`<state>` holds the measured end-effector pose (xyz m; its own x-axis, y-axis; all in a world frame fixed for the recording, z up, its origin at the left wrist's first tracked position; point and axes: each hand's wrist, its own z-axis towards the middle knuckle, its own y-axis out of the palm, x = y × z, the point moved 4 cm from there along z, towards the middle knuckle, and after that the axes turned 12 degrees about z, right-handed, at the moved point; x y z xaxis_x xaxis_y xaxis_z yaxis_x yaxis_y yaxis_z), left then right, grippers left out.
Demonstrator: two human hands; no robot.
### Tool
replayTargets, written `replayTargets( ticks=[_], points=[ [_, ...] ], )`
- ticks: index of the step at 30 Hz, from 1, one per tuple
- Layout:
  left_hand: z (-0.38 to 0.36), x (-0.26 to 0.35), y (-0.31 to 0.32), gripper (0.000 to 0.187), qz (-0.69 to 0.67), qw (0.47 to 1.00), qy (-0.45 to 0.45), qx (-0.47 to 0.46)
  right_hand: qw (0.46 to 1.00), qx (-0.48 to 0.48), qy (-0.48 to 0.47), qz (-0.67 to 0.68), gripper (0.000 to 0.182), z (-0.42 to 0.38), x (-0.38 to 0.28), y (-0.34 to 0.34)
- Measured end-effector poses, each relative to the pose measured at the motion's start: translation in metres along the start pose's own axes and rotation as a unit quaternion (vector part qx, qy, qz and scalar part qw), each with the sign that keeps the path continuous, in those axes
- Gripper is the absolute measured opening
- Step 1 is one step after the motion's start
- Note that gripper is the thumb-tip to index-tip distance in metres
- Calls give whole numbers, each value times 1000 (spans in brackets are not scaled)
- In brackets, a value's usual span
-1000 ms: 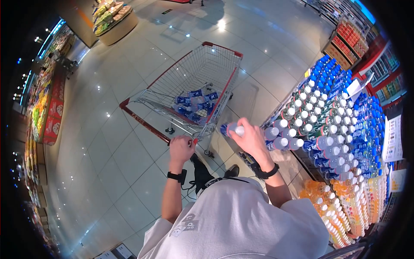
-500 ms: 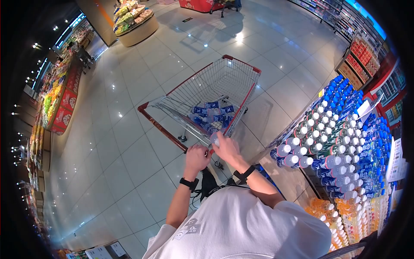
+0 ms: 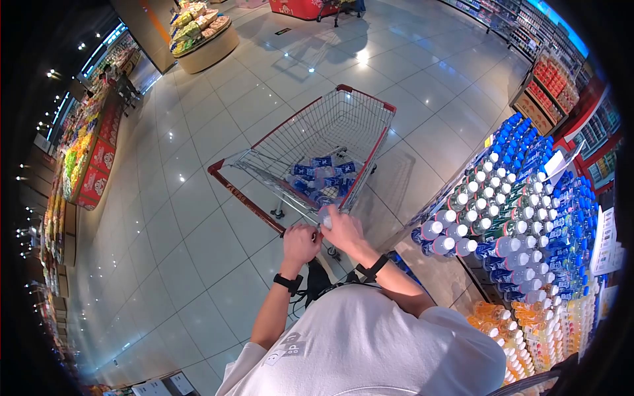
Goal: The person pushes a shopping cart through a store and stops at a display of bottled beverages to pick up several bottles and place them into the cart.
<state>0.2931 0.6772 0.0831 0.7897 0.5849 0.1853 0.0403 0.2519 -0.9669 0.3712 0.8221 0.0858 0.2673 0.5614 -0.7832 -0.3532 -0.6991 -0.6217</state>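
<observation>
The shopping cart [image 3: 310, 132] stands ahead of me, with several blue-labelled drink bottles [image 3: 323, 175] lying in its near right part. My left hand [image 3: 302, 244] is closed at the right end of the cart's red-brown handle [image 3: 246, 198]. Close beside it, my right hand [image 3: 343, 232] is closed around a clear bottle [image 3: 325, 216] at the basket's near right corner. Much of that bottle is hidden behind the fingers. Both wrists carry black bands.
To my right stands a dense display of bottles [image 3: 508, 211] with white and blue caps, and orange drinks [image 3: 495, 317] nearer me. A produce stand [image 3: 92, 165] runs along the left. A round snack display [image 3: 205, 46] stands at the back on the tiled floor [image 3: 198, 231].
The cart and both hands appear shifted slightly left, the hands a little lower in view. Each hand keeps the same grip, and the bottles in the cart lie as before.
</observation>
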Motion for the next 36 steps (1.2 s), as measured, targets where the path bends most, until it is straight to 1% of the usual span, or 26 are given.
replayTargets(
  ticks=[4, 6, 10, 12, 13, 14, 16, 18, 20, 21, 22, 24, 25, 28, 29, 30, 32, 33, 34, 36],
  points=[
    [-1, 1, -1, 15, 5, 1000, -6, 4, 999, 7, 4, 36, 58, -10, -3, -7],
    [-1, 2, -3, 15, -5, 1000, -16, 1, 999, -11, 38, 36, 63, -18, 0, -12],
    [-2, 1, 2, 12, -5, 1000, -5, 8, 998, -8, 54, 13, 64, -33, 43, -14],
    [-2, 2, 2, 10, -2, 1000, -13, 12, 992, -63, 113, -1, 60, -41, 72, -18],
    [-2, 2, 3, 10, -4, 1000, -7, 8, 986, -67, 153, 5, 56, -49, 73, -31],
    [-2, 1, 4, 10, -7, 1000, -12, 9, 985, -64, 159, 6, 56, -54, 78, -41],
    [-2, 2, 4, 9, -12, 1000, -11, 5, 972, -66, 226, -7, 55, -72, 98, -60],
    [-2, 2, 2, 9, -2, 1000, -22, -1, 967, -43, 251, 5, 54, -90, 126, -74],
    [-2, 0, 3, 9, -1, 1000, -8, -16, 960, 0, 278, -5, 52, -110, 143, -95],
    [-1, -1, 4, 9, 5, 1000, -7, -4, 961, 22, 277, -14, 51, -121, 152, -104],
    [-1, -1, 4, 9, 11, 1000, -6, 8, 957, 28, 288, -11, 51, -131, 150, -116],
    [-1, 0, 6, 8, -1, 1000, 10, -3, 945, 30, 324, 30, 56, -153, 148, -142],
    [-1, -2, 6, 8, 1, 1000, 10, 0, 942, 72, 325, 45, 52, -164, 156, -147],
    [1, -1, 7, 8, 2, 1000, 29, 10, 926, 124, 352, 56, 48, -194, 167, -170],
    [1, -2, 8, 8, 9, 1000, 24, 6, 927, 168, 330, 52, 41, -204, 172, -174],
    [2, -1, 7, 9, 17, 1000, 18, 3, 923, 175, 337, 53, 41, -213, 173, -179],
    [2, 2, 4, 9, 16, 1000, 22, -9, 916, 244, 303, 92, 33, -228, 173, -193],
    [2, 2, 4, 10, 20, 1000, 14, -9, 907, 292, 291, 81, 29, -234, 174, -198],
    [2, 3, 3, 10, 24, 1000, 5, -9, 903, 299, 297, 81, 29, -242, 176, -204],
    [3, 5, 1, 11, 16, 1000, 20, -6, 890, 311, 329, 60, 31, -256, 177, -219]
  ],
)
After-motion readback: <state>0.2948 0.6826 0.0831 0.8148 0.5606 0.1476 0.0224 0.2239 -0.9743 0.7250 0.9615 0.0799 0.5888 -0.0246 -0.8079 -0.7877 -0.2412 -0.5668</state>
